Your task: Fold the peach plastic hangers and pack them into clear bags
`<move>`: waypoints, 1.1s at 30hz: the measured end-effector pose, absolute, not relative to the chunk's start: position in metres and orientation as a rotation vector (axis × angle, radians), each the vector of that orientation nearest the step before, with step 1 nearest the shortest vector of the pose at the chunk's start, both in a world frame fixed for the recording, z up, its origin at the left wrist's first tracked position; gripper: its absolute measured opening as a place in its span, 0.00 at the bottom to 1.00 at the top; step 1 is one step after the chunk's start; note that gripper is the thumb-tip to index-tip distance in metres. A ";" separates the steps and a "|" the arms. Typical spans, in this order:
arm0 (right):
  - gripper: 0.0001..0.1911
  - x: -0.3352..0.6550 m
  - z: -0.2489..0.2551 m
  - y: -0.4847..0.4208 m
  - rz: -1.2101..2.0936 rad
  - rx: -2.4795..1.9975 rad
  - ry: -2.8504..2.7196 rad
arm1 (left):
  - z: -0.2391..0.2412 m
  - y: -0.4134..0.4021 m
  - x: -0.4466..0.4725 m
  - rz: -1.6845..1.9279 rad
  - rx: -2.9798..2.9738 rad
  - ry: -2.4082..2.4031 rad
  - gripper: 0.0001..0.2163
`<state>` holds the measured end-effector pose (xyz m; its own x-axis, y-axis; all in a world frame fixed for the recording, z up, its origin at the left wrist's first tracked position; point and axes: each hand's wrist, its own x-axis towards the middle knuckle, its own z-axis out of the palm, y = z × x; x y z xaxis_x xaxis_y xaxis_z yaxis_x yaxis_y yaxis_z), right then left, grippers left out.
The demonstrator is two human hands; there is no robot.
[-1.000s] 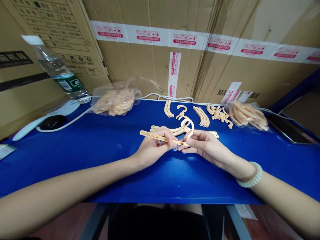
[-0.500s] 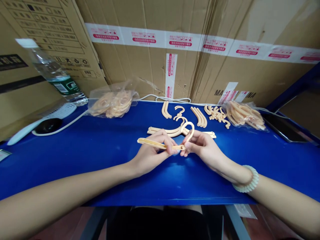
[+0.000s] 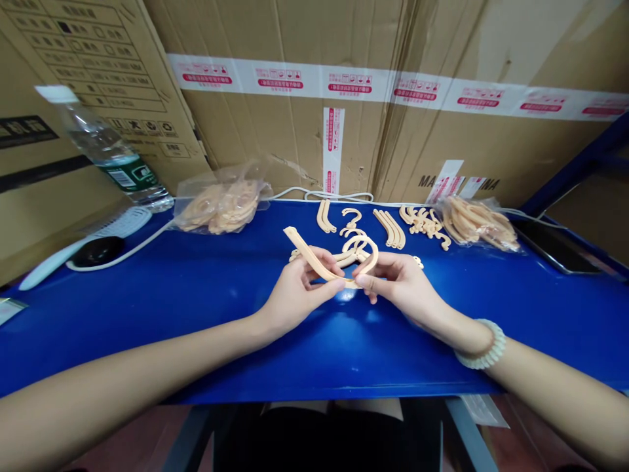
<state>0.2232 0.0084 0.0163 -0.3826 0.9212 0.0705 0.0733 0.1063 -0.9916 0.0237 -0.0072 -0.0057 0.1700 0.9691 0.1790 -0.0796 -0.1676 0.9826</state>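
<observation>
My left hand [image 3: 302, 285] pinches a beige, curved hanger arm [image 3: 310, 258], whose free end points up and to the left. Against its inner end, a matching hanger hook [image 3: 376, 252] is gripped between the thumb and fingers of my right hand [image 3: 396, 278]. The two pieces meet between my fingertips; whether they are joined is hidden there. Just behind my hands lies an assembled hanger [image 3: 346, 259] on the blue table [image 3: 221, 354], partly covered by my fingers. Loose hooks [image 3: 352, 215] and pairs of curved arms [image 3: 390, 229] lie farther back.
Clear bags of beige parts lie at the back left [image 3: 221, 206] and back right [image 3: 476, 223]. A water bottle [image 3: 122, 167], a black mouse-like object [image 3: 98, 250] and a pale slotted paddle [image 3: 63, 255] are left. A phone [image 3: 560, 249] lies right. Cardboard boxes [image 3: 275, 144] stand behind.
The hanger arm in my left hand has turned so that its outer end rises and its broad side shows. The hook has tilted with it; both hands keep their grip.
</observation>
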 end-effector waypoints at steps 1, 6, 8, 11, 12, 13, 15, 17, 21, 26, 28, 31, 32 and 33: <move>0.16 0.222 0.015 0.008 1.370 -1.005 -1.620 | -0.007 -0.007 0.024 1.210 1.360 0.932 0.15; 0.17 0.219 0.020 0.006 1.371 -0.989 -1.713 | -0.008 -0.005 0.024 1.091 1.361 0.893 0.13; 0.18 0.226 0.029 0.011 1.288 -0.984 -1.753 | -0.007 -0.004 0.023 1.080 1.322 0.893 0.14; 0.18 0.250 0.042 0.031 0.849 -1.035 -1.826 | -0.005 -0.003 0.023 1.092 1.246 0.907 0.15; 0.15 0.260 0.046 0.042 0.618 -1.055 -1.897 | -0.004 -0.003 0.023 1.093 1.223 0.906 0.15; 0.13 0.270 0.047 0.052 0.372 -1.070 -1.991 | -0.004 -0.003 0.024 1.093 1.207 0.903 0.15; 0.10 0.288 0.046 0.073 0.041 -1.067 -2.240 | -0.003 -0.004 0.024 1.092 1.190 0.899 0.15; 0.10 0.298 0.040 0.090 -0.098 -1.055 -2.435 | -0.002 -0.004 0.024 1.089 1.187 0.896 0.15; 0.11 0.303 0.025 0.106 -0.157 -1.044 -2.623 | -0.003 -0.005 0.024 1.087 1.185 0.885 0.14; 0.10 0.299 0.019 0.110 -0.038 -1.025 -2.593 | -0.004 -0.005 0.023 1.100 1.170 0.892 0.14; 0.08 0.297 0.021 0.107 0.081 -1.012 -2.511 | -0.004 -0.005 0.022 1.106 1.159 0.889 0.14; 0.09 0.290 0.028 0.094 0.344 -1.030 -2.181 | -0.005 -0.005 0.022 1.120 1.141 0.874 0.14; 0.10 0.286 0.030 0.088 0.428 -1.033 -2.022 | -0.005 -0.005 0.021 1.126 1.140 0.868 0.14; 0.12 0.282 0.033 0.081 0.497 -1.021 -1.864 | -0.005 -0.005 0.021 1.131 1.139 0.863 0.14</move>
<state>0.2820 0.0811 0.0334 -0.2301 0.8154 0.5312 0.4426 0.5738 -0.6891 0.0214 -0.0047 -0.0051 0.2388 0.9707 0.0256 -0.2311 0.0312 0.9724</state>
